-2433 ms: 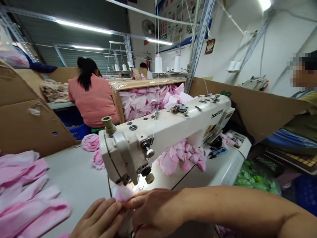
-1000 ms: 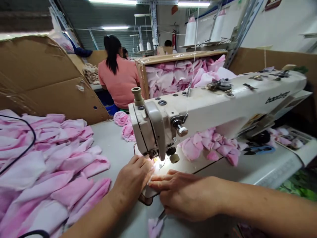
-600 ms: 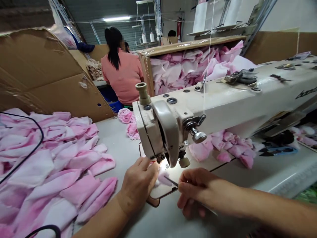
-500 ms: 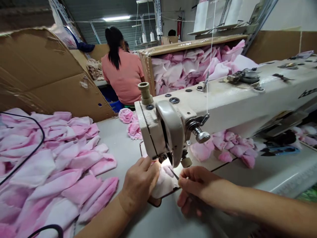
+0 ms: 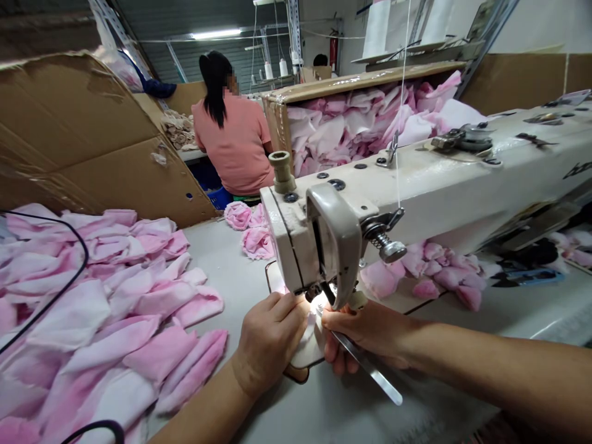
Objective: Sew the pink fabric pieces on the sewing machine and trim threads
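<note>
A white sewing machine [image 5: 333, 240] stands on the pale table, its lamp lighting the needle area. Just left of the needle, my left hand [image 5: 272, 333] is closed on a piece of pink and white fabric [image 5: 303, 342] lying on the machine's plate. My right hand [image 5: 356, 336] is at the right of the needle, its fingers closed round metal tweezers [image 5: 370, 370], whose rear end points down to the right. The tweezer tips are hard to make out in the glare under the machine head.
Pink and white fabric pieces [image 5: 92, 320] cover the table's left side. Fabric rosettes [image 5: 256, 242] lie behind the needle area, small pink pieces [image 5: 444, 271] behind the arm. A full cardboard box [image 5: 276, 132] and a seated person [image 5: 235, 139] are beyond.
My right hand has moved closer to the needle, and the tweezers have turned so that their length shows below it. The fabric on the plate is more hidden. The view has shifted slightly.
</note>
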